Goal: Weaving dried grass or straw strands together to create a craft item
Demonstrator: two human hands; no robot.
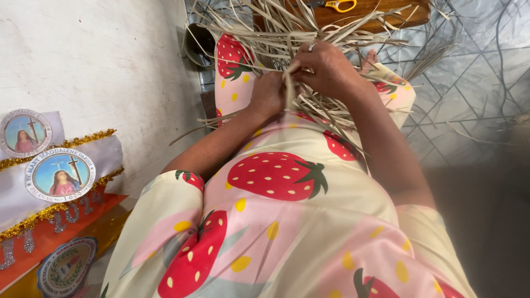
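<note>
Head camera: both hands work a bundle of dried palm strips (309, 44) on the lap at 12 o'clock. The left hand (269, 94) and the right hand (330, 69) each pinch one folded strip; yellow-handled scissors (340, 5) lie beyond.

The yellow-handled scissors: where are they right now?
In the head view, top centre, the scissors lie on a wooden board beyond the right hand and the straw strips.
</note>
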